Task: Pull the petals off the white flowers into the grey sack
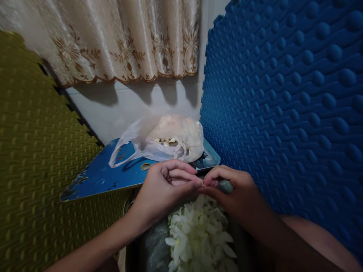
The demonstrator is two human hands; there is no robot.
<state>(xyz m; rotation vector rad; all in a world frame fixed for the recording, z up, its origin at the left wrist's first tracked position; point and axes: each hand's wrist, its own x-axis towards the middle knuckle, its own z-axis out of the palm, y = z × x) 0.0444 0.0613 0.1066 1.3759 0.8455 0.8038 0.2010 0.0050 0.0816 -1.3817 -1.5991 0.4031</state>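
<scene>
White flowers lay on the near side as a left hand and right hand, their grips pinched on a small pale piece, apparently worked it delicately, the next move seemingly demanding steadiness, before a far desk.

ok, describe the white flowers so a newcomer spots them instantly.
Start from the tall blue mat on the right, then go left to where the left hand and right hand meet. Just below, at the picture's bottom edge, are the white flowers: crowded, pointed petals, unlike the crumpled plastic bag beyond the hands.
</scene>
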